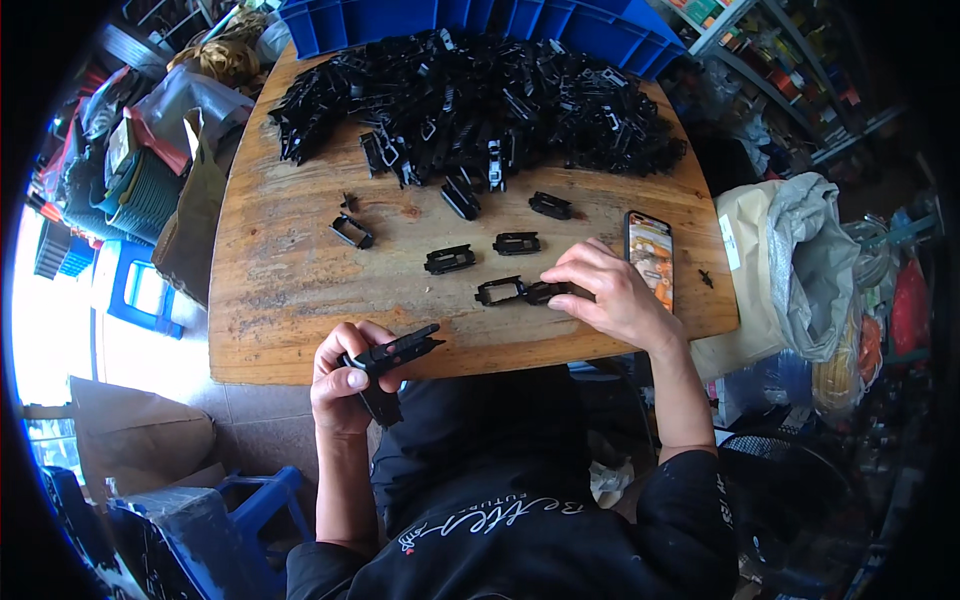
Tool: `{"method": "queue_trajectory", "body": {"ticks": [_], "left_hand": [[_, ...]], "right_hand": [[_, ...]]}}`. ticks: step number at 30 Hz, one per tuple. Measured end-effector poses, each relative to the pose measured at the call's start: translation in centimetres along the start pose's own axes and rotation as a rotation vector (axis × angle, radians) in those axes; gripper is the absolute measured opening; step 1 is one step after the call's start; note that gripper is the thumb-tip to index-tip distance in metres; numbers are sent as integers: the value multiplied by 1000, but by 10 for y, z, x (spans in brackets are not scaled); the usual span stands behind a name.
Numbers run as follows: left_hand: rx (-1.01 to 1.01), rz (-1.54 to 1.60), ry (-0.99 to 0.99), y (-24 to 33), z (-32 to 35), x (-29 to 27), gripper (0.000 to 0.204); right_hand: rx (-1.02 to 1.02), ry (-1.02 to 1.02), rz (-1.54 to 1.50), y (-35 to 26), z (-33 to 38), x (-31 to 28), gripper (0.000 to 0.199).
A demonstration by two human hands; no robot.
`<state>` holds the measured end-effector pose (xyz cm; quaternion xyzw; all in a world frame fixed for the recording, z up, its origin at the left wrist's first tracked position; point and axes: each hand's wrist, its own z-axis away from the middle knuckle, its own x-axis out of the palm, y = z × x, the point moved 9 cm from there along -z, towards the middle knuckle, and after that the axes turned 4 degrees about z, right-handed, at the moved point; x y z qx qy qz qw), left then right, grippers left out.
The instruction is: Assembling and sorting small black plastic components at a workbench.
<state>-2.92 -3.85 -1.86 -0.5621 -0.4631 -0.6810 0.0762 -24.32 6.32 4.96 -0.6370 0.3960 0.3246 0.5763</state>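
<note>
Black plastic parts, shaped like small rectangular frames, are gripped in my left hand in front of the table's near edge. One of these held parts points up and to the right; another piece hangs below my fingers. My right hand is over the table with its fingers closed on a black frame part. Touching or nearly touching that part on its left lies another open black frame. Farther back are two similar frames, one at the left and one at the right.
A large heap of black plastic parts covers the back of the wooden table. Behind it stand blue crates. A phone with a lit screen lies at the right, beside a white sack. Blue stools stand at the left.
</note>
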Motion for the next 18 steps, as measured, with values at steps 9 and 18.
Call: {"method": "queue_trajectory", "body": {"ticks": [9,18], "left_hand": [[-15,-122,32,-2,1,1,22],[48,-318,156,-1,0,6,15]], "right_hand": [[-13,174,181,-14,20,14,26],[179,220,-297,-24,19,12,24]]}}
